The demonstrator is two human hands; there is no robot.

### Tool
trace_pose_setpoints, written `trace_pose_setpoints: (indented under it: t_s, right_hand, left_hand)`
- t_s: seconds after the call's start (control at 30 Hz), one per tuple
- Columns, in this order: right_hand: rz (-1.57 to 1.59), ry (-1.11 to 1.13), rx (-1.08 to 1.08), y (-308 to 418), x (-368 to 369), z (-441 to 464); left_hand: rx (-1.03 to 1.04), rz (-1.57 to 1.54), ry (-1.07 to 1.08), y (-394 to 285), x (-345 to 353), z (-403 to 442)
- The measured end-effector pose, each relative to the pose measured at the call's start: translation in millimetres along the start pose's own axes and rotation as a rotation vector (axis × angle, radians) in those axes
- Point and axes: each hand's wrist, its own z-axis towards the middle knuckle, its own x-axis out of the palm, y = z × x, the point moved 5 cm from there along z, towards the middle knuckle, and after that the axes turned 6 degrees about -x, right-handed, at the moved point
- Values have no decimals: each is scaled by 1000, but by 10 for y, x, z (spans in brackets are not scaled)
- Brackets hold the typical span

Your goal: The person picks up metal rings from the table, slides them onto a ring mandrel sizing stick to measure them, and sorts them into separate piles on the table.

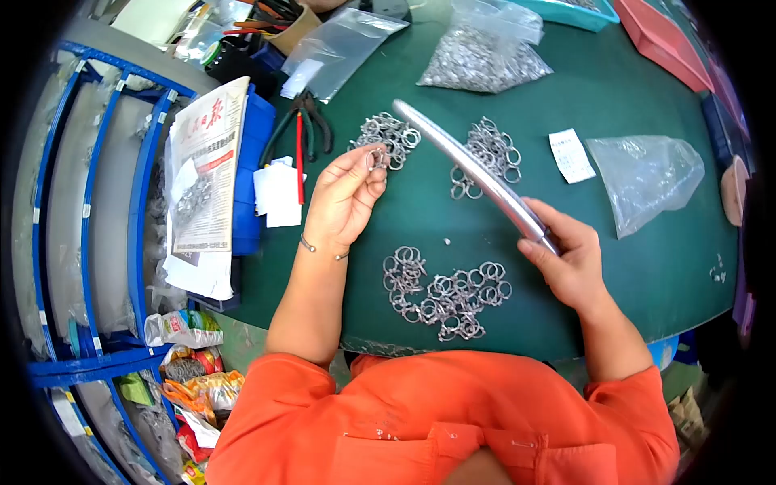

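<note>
My left hand is raised over the table, thumb and fingers pinching a small metal ring. My right hand is wrapped around the thick end of a silver ring mandrel, whose narrow tip slants up and left. The ring and the mandrel are apart. Behind my left fingers lies a small pile of rings. A second ring pile shows beyond the mandrel, partly covered by it. Closer to my body, a larger spread of rings lies between my forearms.
A bag of metal pieces sits at the back of the green table. At right are a paper label, a clear plastic bag and a pink tray. Pliers, a red pen and a newspaper lie left.
</note>
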Motion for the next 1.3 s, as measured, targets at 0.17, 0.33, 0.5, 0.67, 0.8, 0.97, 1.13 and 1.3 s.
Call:
trace_pose_setpoints:
  t_s: [0.17,0.33,0.5,0.67,0.8,0.97,1.13,1.3]
  right_hand:
    - [-344,95,-237,127,43,13]
    - [-337,106,-260,145,75,14]
    - [-351,91,-352,157,99,-15]
    - [-339,88,-334,159,76,-20]
    - [-322,88,-338,165,88,-9]
    - [-260,133,-246,166,88,-4]
    - [-171,85,-113,51,54,-6]
    - [-158,31,-67,-17,26,5]
  left_hand:
    - [40,-101,-12,-37,-2,18]
    - [95,-45,31,-36,7,-1]
    - [46,470,100,200,398,-103]
    - [90,372,188,246,424,-95]
    - [83,404,142,243,455,-112]
    - [113,419,102,172,403,-121]
    - [406,465,-303,-422,-22,-161]
    - [250,1297,-428,-401,-71,-137]
